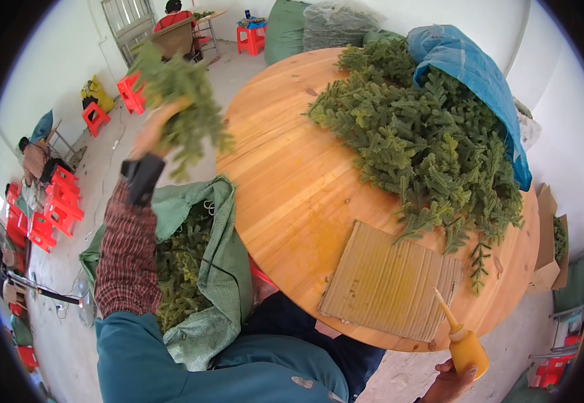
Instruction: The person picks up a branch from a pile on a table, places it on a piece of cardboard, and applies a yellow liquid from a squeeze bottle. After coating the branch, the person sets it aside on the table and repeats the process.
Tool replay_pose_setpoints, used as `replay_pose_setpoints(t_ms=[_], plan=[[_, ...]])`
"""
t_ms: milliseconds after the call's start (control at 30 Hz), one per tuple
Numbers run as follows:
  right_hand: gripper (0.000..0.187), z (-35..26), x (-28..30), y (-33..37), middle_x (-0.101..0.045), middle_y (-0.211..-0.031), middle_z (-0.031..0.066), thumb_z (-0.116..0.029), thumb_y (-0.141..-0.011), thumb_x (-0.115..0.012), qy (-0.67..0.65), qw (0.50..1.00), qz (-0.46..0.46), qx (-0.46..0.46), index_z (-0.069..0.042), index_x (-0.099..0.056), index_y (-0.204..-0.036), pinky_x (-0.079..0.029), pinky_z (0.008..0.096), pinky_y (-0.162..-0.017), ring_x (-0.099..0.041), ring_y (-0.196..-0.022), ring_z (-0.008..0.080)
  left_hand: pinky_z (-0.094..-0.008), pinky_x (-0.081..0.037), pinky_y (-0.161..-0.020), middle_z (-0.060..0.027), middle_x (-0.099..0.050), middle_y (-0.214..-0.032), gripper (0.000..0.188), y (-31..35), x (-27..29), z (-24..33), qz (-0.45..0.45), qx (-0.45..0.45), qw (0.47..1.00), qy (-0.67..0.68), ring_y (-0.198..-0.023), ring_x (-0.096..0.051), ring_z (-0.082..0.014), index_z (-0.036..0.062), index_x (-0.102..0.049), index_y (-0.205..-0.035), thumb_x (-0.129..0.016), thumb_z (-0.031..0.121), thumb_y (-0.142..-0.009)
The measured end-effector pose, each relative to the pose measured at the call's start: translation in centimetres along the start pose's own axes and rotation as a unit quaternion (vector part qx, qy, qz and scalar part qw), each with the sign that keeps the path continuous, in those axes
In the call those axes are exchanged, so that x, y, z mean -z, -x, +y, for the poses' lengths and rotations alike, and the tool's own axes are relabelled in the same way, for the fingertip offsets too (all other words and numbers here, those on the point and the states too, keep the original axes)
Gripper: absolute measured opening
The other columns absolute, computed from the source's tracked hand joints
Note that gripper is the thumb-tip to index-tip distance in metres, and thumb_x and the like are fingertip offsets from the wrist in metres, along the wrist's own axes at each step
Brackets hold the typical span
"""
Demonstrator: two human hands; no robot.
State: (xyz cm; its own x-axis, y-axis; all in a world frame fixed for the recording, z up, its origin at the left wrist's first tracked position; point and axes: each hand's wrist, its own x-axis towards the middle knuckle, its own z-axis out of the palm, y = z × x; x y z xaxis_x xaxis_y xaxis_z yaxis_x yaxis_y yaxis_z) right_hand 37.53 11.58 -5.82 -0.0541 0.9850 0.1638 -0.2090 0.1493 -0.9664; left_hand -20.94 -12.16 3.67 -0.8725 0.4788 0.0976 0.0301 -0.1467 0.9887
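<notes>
My left hand (152, 131), closed and slightly blurred, grips a bunch of green artificial fir sprigs (194, 94). It is raised to the left of the round wooden table (278, 181). Below that arm stands an opened green woven sack (228, 235) with more greenery (184, 269) inside. At the lower right, my right hand (448, 385) is wrapped round a yellow squeeze bottle (468, 352), its thin nozzle pointing up and left. The tip is over the edge of a corrugated cardboard sheet (389, 282) with yellowish stains. A large heap of sprigs (426, 134) covers the table's far right.
A blue woven bag (467, 54) lies over the heap's far side. Beside the table at right stands a cardboard box (545, 248). Red stools (63, 205) line the left, where one person (36, 164) sits; another person (174, 20) sits at the back. Full sacks (285, 30) lean against the far wall.
</notes>
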Motion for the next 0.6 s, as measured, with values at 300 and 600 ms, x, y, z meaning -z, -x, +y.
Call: replay_pose_setpoints(t_ms=[300,600], plan=[[0.066,0.8,-0.3,-0.7,-0.064,-0.090,0.0134,-0.055,-0.086,-0.070,0.004,0.999,-0.011,-0.032,0.002,-0.055,-0.115,-0.053,0.0298,-0.057,-0.062,-0.069,0.0211,-0.0375,-0.046,-0.104,-0.0137,-0.055,-0.139,0.085,17.0,11.8,-5.7,-0.173,0.175,0.943,-0.223,-0.119,-0.058,-0.0226,0.0041,-0.047,-0.142,-0.083,0.044,-0.075],[0.060,1.1,-0.2,-0.3,-0.063,-0.099,0.0104,-0.046,-0.097,-0.057,-0.012,0.999,0.041,-0.001,0.005,-0.049,-0.127,-0.047,0.0218,-0.056,-0.053,-0.062,0.0087,-0.0436,-0.049,-0.087,-0.0204,-0.059,-0.120,0.085,17.3,5.7,-6.8,-0.085,0.051,0.607,-0.788,-0.108,-0.060,-0.0360,0.0098,-0.051,-0.139,-0.082,0.045,-0.068]])
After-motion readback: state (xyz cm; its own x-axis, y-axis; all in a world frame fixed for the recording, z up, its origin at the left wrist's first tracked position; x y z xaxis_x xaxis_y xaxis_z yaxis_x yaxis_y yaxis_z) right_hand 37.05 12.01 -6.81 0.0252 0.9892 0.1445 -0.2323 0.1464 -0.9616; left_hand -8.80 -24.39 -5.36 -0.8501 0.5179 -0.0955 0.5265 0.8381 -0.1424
